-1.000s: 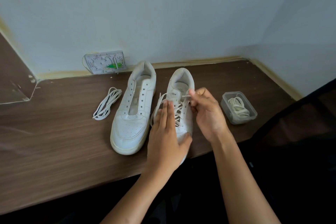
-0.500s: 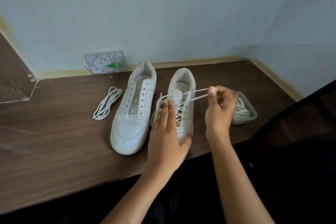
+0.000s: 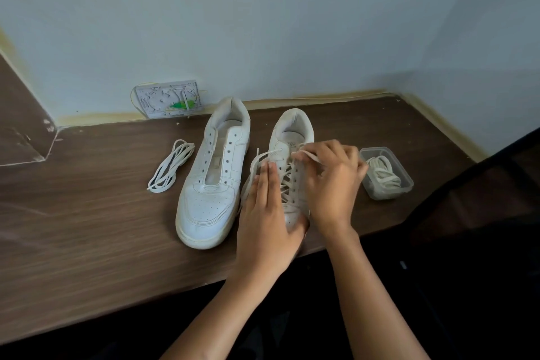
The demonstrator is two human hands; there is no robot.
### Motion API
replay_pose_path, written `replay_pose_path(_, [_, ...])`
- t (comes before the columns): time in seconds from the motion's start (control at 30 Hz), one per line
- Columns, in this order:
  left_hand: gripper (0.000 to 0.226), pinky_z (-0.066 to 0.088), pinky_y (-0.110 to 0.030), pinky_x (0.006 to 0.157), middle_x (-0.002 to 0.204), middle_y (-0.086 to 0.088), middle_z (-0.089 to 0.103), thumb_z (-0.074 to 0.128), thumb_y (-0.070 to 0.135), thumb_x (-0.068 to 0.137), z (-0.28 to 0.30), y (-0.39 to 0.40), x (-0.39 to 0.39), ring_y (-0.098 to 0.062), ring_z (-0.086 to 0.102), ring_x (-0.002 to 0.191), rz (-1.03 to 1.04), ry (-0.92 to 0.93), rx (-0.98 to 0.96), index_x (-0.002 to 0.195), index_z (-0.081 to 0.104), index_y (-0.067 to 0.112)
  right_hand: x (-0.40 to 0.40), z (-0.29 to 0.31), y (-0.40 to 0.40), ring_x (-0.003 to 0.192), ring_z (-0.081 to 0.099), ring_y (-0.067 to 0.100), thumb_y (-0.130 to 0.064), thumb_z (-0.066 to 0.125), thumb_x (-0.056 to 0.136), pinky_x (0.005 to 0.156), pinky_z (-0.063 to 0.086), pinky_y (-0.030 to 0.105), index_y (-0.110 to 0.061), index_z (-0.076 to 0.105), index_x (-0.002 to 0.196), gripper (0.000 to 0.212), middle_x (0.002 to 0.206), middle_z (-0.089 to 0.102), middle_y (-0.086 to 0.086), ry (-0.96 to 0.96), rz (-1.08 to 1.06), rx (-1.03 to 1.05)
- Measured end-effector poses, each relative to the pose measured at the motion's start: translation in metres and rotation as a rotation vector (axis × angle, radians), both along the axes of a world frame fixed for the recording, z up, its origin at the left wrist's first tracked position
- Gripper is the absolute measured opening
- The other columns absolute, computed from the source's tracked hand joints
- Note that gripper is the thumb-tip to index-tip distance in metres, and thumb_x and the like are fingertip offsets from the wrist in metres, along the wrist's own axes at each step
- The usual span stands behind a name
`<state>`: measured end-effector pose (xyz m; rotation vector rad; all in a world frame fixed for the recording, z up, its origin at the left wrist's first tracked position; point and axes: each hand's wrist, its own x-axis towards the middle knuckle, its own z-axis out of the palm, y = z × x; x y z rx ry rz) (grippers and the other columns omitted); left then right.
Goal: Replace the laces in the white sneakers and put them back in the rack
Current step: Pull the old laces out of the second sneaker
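Head view gives me the brown table [image 3: 87, 228] first, then two white sneakers side by side: the unlaced sneaker [image 3: 214, 172] and, to its right, the half-laced sneaker [image 3: 293, 137]. My left hand [image 3: 267, 213] lies flat with straight fingers on that shoe's front. My right hand [image 3: 333, 181] pinches its lace [image 3: 311, 156] near the top eyelets. A clear tub [image 3: 404, 178] of laces sits right; a loose lace bundle [image 3: 171, 165] lies left.

A brown wood-grain table [image 3: 87, 242] meets a pale blue wall [image 3: 263, 23], where an open wall socket box [image 3: 168, 102] shows green and yellow wiring.
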<state>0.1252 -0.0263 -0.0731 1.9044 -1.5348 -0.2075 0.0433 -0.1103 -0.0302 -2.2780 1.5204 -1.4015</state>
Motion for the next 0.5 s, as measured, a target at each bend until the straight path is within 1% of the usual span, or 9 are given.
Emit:
replay_pose_path(0.07, [0.097, 0.009, -0.03, 0.122, 0.164, -0.004, 0.001, 0.045, 0.054, 0.082, 0.002, 0.001, 0.0, -0.02, 0.005, 0.151, -0.014, 0.013, -0.003, 0.156, -0.001, 0.012, -0.004, 0.005, -0.003, 0.092, 0.052, 0.011, -0.023, 0.07, 0.088, 0.084, 0.033, 0.03, -0.029, 0.064, 0.085, 0.008, 0.095, 0.059, -0.012, -0.391, 0.024, 0.05])
replay_pose_path(0.1, [0.097, 0.005, -0.027, 0.12, 0.164, -0.003, 0.0, 0.045, 0.053, 0.082, 0.003, 0.002, 0.0, -0.02, 0.004, 0.151, -0.019, 0.02, -0.005, 0.156, -0.002, 0.013, -0.007, 0.009, -0.004, 0.089, 0.053, 0.008, -0.02, 0.069, 0.089, 0.081, 0.038, 0.025, -0.028, 0.061, 0.084, 0.012, 0.095, 0.056, -0.012, -0.608, 0.01, 0.052])
replay_pose_path(0.13, [0.096, 0.003, -0.025, 0.119, 0.164, -0.002, -0.002, 0.042, 0.054, 0.082, 0.003, 0.003, 0.0, -0.019, 0.003, 0.151, -0.021, 0.026, -0.009, 0.156, -0.004, 0.014, -0.01, 0.013, -0.004, 0.087, 0.051, 0.002, -0.019, 0.067, 0.091, 0.079, 0.04, 0.02, -0.027, 0.059, 0.085, 0.013, 0.097, 0.052, -0.014, -0.756, -0.033, 0.055])
replay_pose_path(0.2, [0.096, 0.001, -0.023, 0.118, 0.164, -0.001, -0.005, 0.031, 0.06, 0.08, 0.004, 0.003, 0.0, -0.018, 0.001, 0.151, -0.017, 0.033, -0.015, 0.156, -0.006, 0.015, -0.015, 0.014, -0.005, 0.088, 0.047, -0.004, -0.02, 0.063, 0.094, 0.083, 0.045, 0.024, -0.023, 0.058, 0.09, 0.007, 0.103, 0.046, -0.019, -0.814, -0.144, 0.085])
replay_pose_path(0.23, [0.097, 0.001, -0.023, 0.119, 0.164, -0.001, -0.005, 0.027, 0.062, 0.078, 0.004, 0.003, 0.0, -0.018, 0.001, 0.151, -0.012, 0.032, -0.014, 0.156, -0.005, 0.014, -0.017, 0.014, -0.006, 0.092, 0.047, -0.002, -0.021, 0.061, 0.094, 0.088, 0.046, 0.031, -0.021, 0.058, 0.095, 0.003, 0.107, 0.044, -0.019, -0.773, -0.17, 0.081])
replay_pose_path(0.3, [0.097, 0.004, -0.025, 0.119, 0.164, -0.003, -0.003, 0.028, 0.06, 0.077, 0.003, 0.002, -0.001, -0.02, 0.003, 0.151, -0.006, 0.025, -0.015, 0.156, -0.003, 0.013, -0.019, 0.011, -0.006, 0.102, 0.049, 0.01, -0.027, 0.06, 0.096, 0.092, 0.043, 0.04, -0.02, 0.061, 0.108, 0.014, 0.115, 0.046, -0.015, -0.607, -0.147, 0.012])
replay_pose_path(0.37, [0.095, 0.007, -0.027, 0.12, 0.164, -0.004, 0.001, 0.038, 0.056, 0.081, 0.003, 0.002, -0.001, -0.021, 0.006, 0.151, -0.006, 0.021, -0.011, 0.156, 0.0, 0.011, -0.014, 0.011, -0.004, 0.111, 0.044, 0.015, -0.04, 0.059, 0.096, 0.093, 0.03, 0.034, -0.026, 0.063, 0.115, 0.024, 0.122, 0.051, -0.009, -0.321, -0.075, 0.008])
replay_pose_path(0.43, [0.096, 0.013, -0.032, 0.122, 0.164, -0.006, 0.005, 0.049, 0.051, 0.083, 0.002, 0.001, 0.0, -0.022, 0.009, 0.151, -0.005, 0.015, -0.007, 0.156, 0.005, 0.008, -0.006, 0.009, 0.0, 0.11, 0.041, 0.013, -0.048, 0.059, 0.093, 0.088, 0.017, 0.028, -0.033, 0.066, 0.111, 0.024, 0.116, 0.058, -0.012, -0.021, -0.028, 0.036])
replay_pose_path(0.5, [0.097, 0.015, -0.034, 0.122, 0.164, -0.007, 0.007, 0.052, 0.053, 0.084, 0.001, 0.0, 0.0, -0.021, 0.01, 0.151, 0.0, 0.008, -0.001, 0.156, 0.006, 0.008, 0.001, 0.003, 0.003, 0.101, 0.051, 0.015, -0.041, 0.064, 0.092, 0.087, 0.02, 0.032, -0.031, 0.07, 0.103, 0.016, 0.099, 0.067, -0.014, 0.102, -0.001, 0.017])
